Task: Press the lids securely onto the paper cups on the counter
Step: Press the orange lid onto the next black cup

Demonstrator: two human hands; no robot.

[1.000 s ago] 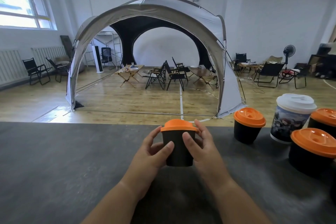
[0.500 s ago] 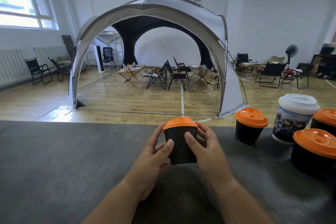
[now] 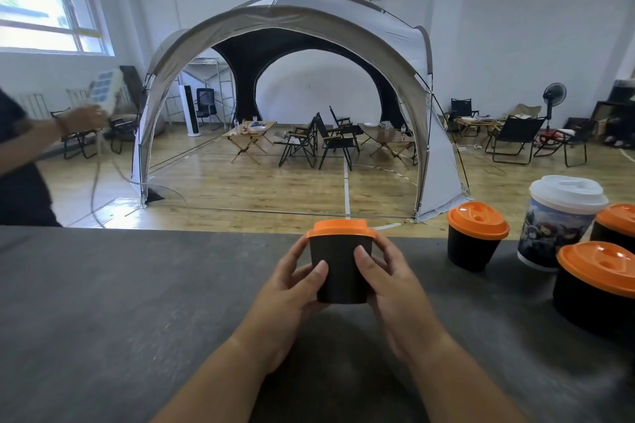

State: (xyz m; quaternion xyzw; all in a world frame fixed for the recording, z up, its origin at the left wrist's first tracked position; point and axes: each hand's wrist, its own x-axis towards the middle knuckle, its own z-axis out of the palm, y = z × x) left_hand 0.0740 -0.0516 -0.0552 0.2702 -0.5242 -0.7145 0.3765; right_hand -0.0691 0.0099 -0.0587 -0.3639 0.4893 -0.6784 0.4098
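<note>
above the counter [image 3: 103,302], my left hand [image 3: 292,282] and right hand [image 3: 385,275] wrap the black cup [image 3: 340,268], now slightly raised; orange lid [image 3: 340,229] looks seated.

Head camera looks forward over near counter [image 3: 103,302].

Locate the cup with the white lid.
Head view, right end of the counter: the white-lidded cup stands behind the nearest orange-lidded cup, right of the held cup.
</note>
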